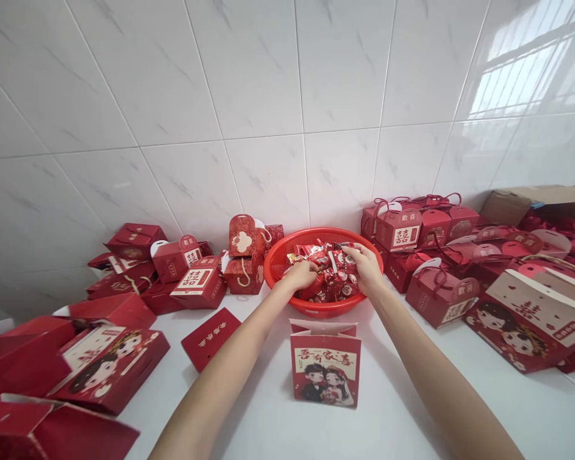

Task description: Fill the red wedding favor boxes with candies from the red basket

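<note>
Both my hands reach into a round red plastic basket [311, 309] heaped with red-wrapped candies [333, 284]. My left hand [303, 275] is at the left part of the heap, its fingers curled down among the wrappers; what they hold, if anything, is hidden. On the right side of the heap, my right hand [363, 263] has thumb and fingers closed on a candy packet [341, 252] with dark and red wrapping. Between my forearms a red gift box [324, 370] stands upright with its top open, a cartoon couple printed on its front.
Red gift boxes [201, 281] crowd the left side, with larger ones [110, 370] nearer me. More boxes with cord handles [441, 287] fill the right, beside a cardboard carton [546, 195]. A flat red box [211, 338] lies by my left forearm. A tiled wall [263, 172] rises behind.
</note>
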Available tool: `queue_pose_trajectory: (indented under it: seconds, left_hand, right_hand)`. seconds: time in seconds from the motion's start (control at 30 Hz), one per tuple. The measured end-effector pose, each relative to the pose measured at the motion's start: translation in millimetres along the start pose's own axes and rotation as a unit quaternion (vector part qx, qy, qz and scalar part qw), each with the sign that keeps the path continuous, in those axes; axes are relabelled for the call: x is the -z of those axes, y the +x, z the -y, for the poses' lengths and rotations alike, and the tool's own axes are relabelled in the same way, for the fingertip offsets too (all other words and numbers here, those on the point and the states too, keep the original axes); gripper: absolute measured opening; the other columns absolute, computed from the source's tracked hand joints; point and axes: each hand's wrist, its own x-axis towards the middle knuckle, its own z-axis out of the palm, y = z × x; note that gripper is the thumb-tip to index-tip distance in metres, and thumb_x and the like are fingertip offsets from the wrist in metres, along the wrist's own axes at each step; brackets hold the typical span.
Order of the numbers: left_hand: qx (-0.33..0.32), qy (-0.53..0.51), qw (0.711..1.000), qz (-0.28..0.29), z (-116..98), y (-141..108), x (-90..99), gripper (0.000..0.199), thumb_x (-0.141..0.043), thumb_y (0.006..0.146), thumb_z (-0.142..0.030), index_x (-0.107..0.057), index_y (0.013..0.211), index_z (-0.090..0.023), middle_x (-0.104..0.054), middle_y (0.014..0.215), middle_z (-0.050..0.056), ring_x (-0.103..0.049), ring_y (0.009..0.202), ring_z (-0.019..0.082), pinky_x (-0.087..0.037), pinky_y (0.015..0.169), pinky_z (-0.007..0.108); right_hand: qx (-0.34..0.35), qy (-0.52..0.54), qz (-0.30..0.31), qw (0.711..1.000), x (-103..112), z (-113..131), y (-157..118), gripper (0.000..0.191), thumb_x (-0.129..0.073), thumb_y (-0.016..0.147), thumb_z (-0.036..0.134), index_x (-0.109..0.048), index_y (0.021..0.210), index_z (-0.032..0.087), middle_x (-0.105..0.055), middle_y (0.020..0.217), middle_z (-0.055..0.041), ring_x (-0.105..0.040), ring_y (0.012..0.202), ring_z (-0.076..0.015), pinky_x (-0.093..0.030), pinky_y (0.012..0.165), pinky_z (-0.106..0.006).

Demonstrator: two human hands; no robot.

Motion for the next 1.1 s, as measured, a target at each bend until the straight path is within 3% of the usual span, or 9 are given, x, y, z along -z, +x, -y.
queue_pose_trajectory:
  seconds: [0.23, 0.43, 0.57, 0.77, 0.9, 1.03, 1.1]
  left_hand:
    - [-0.021, 0.134, 0.982, 0.135, -10, 5, 6.4, 0.066, -0.058, 0.066, -0.007, -0.065, 0.128, -0.027, -0.072, 0.120, 0.005, -0.068, 0.101, 0.024, -0.050, 0.084, 0.027]
    - [-0.028, 0.207, 0.959, 0.190, -20, 22, 7.2, 0.077, -0.064, 0.063, -0.011, -0.055, 0.138, -0.029, -0.071, 0.120, 0.009, -0.069, 0.096, 0.026, -0.053, 0.081, 0.031]
    - [-0.042, 0.237, 0.952, 0.191, -28, 32, -0.7, 0.070, -0.065, 0.061, -0.008, -0.062, 0.128, -0.028, -0.072, 0.116, 0.009, -0.069, 0.098, 0.025, -0.053, 0.085, 0.032]
    - [-0.051, 0.244, 0.955, 0.157, -30, 35, -5.9, 0.041, -0.066, 0.063, -0.009, -0.072, 0.104, -0.013, -0.074, 0.104, 0.017, -0.069, 0.096, 0.032, -0.053, 0.086, 0.038]
    - [-0.053, 0.214, 0.967, 0.125, -25, 32, -5.7, 0.033, -0.068, 0.061, -0.010, -0.073, 0.094, -0.016, -0.075, 0.097, 0.013, -0.069, 0.095, 0.029, -0.053, 0.084, 0.033]
    - [-0.045, 0.159, 0.979, 0.116, -21, 30, -1.4, 0.021, -0.071, 0.054, -0.006, -0.072, 0.072, -0.016, -0.073, 0.077, 0.007, -0.069, 0.080, 0.026, -0.054, 0.074, 0.030]
    - [-0.049, 0.116, 0.987, 0.102, -21, 28, 3.4, 0.019, -0.072, 0.056, -0.006, -0.072, 0.073, -0.016, -0.073, 0.075, 0.005, -0.069, 0.075, 0.023, -0.053, 0.071, 0.028]
  right_hand:
    - [-0.002, 0.022, 0.000, 1.000, -2, 3, 0, 0.031, -0.081, 0.047, 0.031, -0.061, 0.069, 0.021, -0.064, 0.059, 0.0035, -0.057, 0.053, -0.0141, -0.048, 0.047, -0.025]
    - [0.000, 0.026, 0.003, 1.000, -4, 3, -2, 0.029, -0.080, 0.047, 0.031, -0.062, 0.067, 0.020, -0.065, 0.061, 0.0024, -0.058, 0.055, -0.0136, -0.049, 0.051, -0.024]
    - [0.007, 0.013, 0.003, 1.000, -3, 2, 0, 0.030, -0.080, 0.049, 0.033, -0.061, 0.068, 0.020, -0.064, 0.061, 0.0029, -0.057, 0.056, -0.0125, -0.047, 0.051, -0.023]
    - [0.006, 0.002, 0.006, 1.000, -1, 0, 2, 0.032, -0.080, 0.050, 0.034, -0.061, 0.071, 0.021, -0.063, 0.061, 0.0033, -0.057, 0.055, -0.0129, -0.047, 0.051, -0.023]
    - [-0.003, -0.004, 0.000, 1.000, -2, 0, 1, 0.035, -0.080, 0.049, 0.034, -0.062, 0.074, 0.021, -0.064, 0.063, 0.0026, -0.058, 0.056, -0.0140, -0.048, 0.051, -0.024]
    - [-0.013, 0.002, -0.002, 1.000, -3, 2, -2, 0.035, -0.080, 0.048, 0.033, -0.062, 0.075, 0.020, -0.064, 0.061, 0.0032, -0.057, 0.053, -0.0133, -0.047, 0.049, -0.024]
    - [-0.007, 0.005, 0.003, 1.000, -3, 3, -2, 0.032, -0.080, 0.049, 0.032, -0.063, 0.073, 0.020, -0.064, 0.061, 0.0029, -0.057, 0.053, -0.0135, -0.048, 0.049, -0.024]
